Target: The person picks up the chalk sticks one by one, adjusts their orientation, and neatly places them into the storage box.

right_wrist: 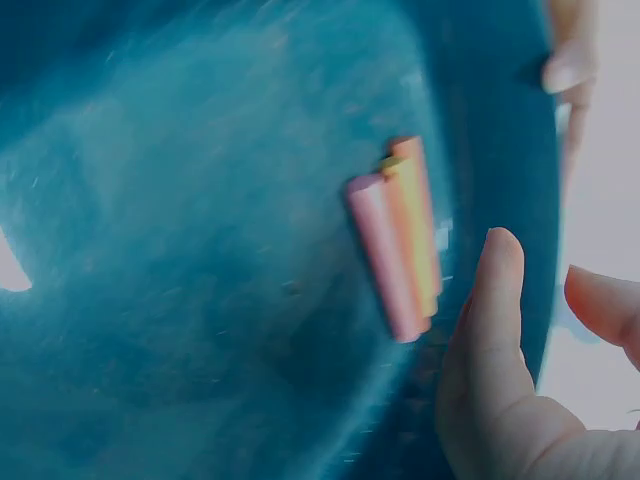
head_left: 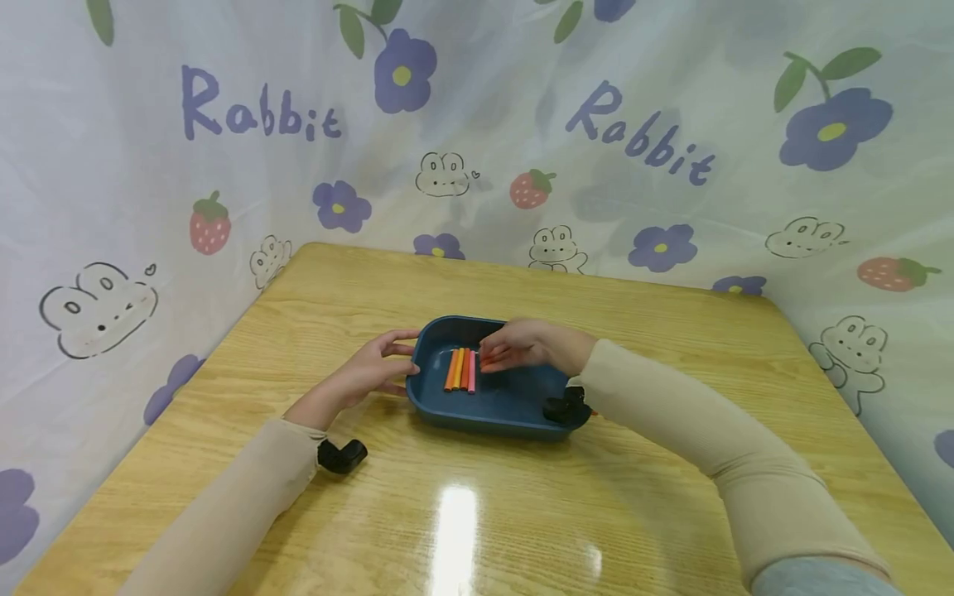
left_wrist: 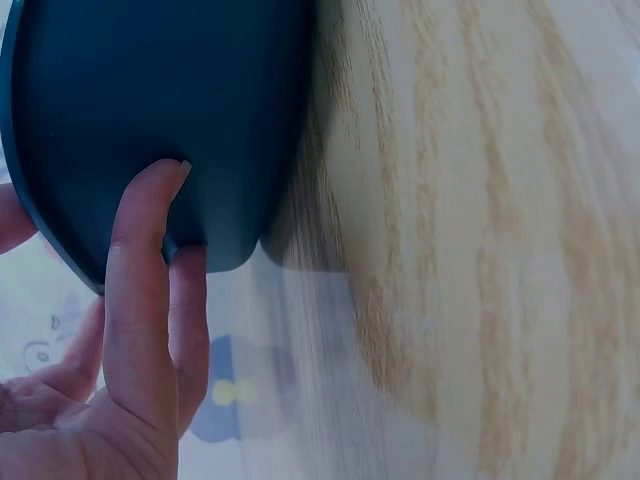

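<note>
A dark blue tray (head_left: 514, 426) with rounded corners and raised walls sits on the wooden table. Inside, toward its left end, several short round crayon-like sticks (head_left: 460, 370) lie side by side, in orange, yellow, red and pink. My left hand (head_left: 365, 370) rests against the tray's left end, its fairly straight fingers (left_wrist: 140, 290) touching the outer wall. Over the tray reaches my right hand (head_left: 522, 343), just right of the pink stick (right_wrist: 385, 260). In the right wrist view its thumb stands apart from the other fingers, with nothing seen between them.
Black wrist cameras, one at the left cuff (head_left: 343, 455) and one at the right (head_left: 564, 406), sit close to the tray. A small orange bit (head_left: 594, 413) shows past the tray's right end. A printed cloth (head_left: 492, 124) hangs behind the wooden table (head_left: 358, 281).
</note>
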Demonstrator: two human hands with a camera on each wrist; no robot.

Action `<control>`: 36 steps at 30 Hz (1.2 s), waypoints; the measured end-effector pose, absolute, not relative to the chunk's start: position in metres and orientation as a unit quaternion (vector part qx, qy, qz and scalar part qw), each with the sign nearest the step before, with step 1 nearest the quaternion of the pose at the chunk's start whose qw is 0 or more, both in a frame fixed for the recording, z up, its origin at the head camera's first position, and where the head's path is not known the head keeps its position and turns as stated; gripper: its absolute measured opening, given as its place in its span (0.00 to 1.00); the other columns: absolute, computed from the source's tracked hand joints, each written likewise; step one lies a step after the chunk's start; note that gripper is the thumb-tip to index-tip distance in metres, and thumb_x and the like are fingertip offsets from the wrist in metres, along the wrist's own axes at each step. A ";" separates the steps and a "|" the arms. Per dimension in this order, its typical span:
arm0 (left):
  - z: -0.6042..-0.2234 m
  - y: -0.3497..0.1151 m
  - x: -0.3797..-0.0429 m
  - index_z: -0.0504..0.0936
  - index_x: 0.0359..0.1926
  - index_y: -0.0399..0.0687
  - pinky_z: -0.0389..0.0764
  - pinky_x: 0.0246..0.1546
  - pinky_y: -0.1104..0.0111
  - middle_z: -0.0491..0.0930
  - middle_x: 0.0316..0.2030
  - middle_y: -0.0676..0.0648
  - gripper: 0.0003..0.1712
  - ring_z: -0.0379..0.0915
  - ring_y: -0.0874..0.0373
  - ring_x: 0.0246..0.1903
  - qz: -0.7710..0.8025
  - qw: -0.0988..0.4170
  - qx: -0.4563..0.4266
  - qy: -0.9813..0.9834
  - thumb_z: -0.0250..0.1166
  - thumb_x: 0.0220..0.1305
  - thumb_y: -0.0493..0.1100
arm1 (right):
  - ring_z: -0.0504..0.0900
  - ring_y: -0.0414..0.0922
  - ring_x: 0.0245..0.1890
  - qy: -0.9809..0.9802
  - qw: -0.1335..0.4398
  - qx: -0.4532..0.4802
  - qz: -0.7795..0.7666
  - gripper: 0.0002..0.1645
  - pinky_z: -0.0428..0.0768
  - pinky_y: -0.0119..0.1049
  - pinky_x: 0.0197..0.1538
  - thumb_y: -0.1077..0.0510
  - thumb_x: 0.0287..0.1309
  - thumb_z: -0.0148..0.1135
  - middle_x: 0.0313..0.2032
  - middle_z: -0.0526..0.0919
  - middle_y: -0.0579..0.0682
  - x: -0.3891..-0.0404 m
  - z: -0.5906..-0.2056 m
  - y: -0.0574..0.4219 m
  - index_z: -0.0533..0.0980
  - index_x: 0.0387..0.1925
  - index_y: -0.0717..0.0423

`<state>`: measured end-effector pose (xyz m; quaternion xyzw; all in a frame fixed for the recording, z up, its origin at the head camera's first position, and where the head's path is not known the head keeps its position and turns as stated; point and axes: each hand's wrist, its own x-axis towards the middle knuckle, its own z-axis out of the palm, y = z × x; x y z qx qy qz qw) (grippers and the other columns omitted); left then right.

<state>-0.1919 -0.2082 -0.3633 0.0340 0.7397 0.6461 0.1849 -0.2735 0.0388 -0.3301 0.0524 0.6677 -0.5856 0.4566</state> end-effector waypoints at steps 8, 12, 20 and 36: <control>-0.364 -0.208 -0.191 0.54 0.70 0.43 0.81 0.39 0.53 0.58 0.61 0.30 0.35 0.74 0.46 0.45 0.643 0.185 0.032 0.742 0.55 0.64 0.33 | 0.59 0.62 0.63 0.640 0.465 -0.039 -0.610 0.30 0.69 0.43 0.59 0.68 0.67 0.43 0.64 0.54 0.71 -0.259 -0.301 0.061 0.49 0.67 0.72; -0.364 -0.207 -0.190 0.53 0.70 0.42 0.80 0.39 0.53 0.58 0.61 0.30 0.35 0.74 0.44 0.46 0.645 0.185 0.033 0.740 0.55 0.64 0.33 | 0.72 0.57 0.54 0.648 0.449 -0.063 -0.612 0.29 0.73 0.42 0.56 0.66 0.68 0.43 0.58 0.64 0.69 -0.252 -0.291 0.076 0.50 0.67 0.72; -0.364 -0.207 -0.190 0.54 0.70 0.43 0.81 0.39 0.53 0.58 0.61 0.30 0.36 0.75 0.49 0.44 0.646 0.181 0.033 0.741 0.58 0.63 0.34 | 0.77 0.51 0.47 0.650 0.425 -0.067 -0.626 0.30 0.74 0.42 0.55 0.68 0.67 0.43 0.53 0.66 0.68 -0.238 -0.285 0.111 0.50 0.66 0.73; -0.364 -0.206 -0.192 0.53 0.70 0.42 0.81 0.38 0.53 0.57 0.61 0.30 0.35 0.71 0.41 0.49 0.646 0.183 0.029 0.740 0.55 0.64 0.32 | 0.80 0.45 0.39 0.630 0.353 -0.032 -0.691 0.31 0.76 0.37 0.52 0.68 0.67 0.43 0.42 0.73 0.57 -0.225 -0.304 0.186 0.46 0.66 0.75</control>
